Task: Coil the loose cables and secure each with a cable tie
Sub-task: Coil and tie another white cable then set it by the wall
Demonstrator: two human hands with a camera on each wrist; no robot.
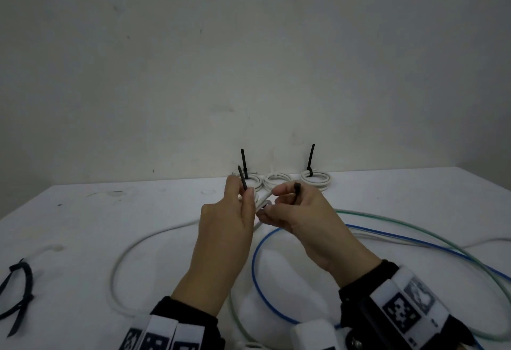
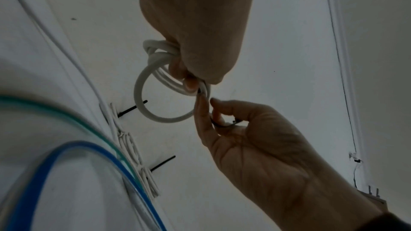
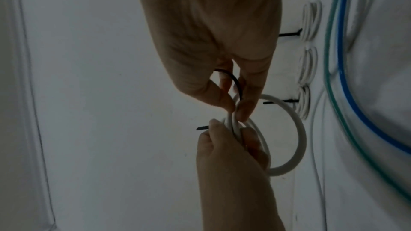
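A small white cable coil (image 1: 262, 200) hangs above the table between both hands. My left hand (image 1: 243, 194) grips its near side and also holds one end of a black cable tie (image 1: 242, 181), whose tip sticks up past the fingers. My right hand (image 1: 284, 192) pinches the tie's other end at the coil. In the right wrist view the tie (image 3: 236, 82) curves between the right hand's fingers (image 3: 246, 106) down to the coil (image 3: 298, 129). In the left wrist view the coil (image 2: 139, 94) hangs as a ring under my left hand (image 2: 189, 80).
Three small white coils (image 1: 315, 179) lie along the wall at the back, two with black tie tails standing upright. Loose white (image 1: 119, 266), blue (image 1: 255, 266) and green (image 1: 414, 225) cables loop over the white table. Spare black ties (image 1: 19, 288) lie at the left edge.
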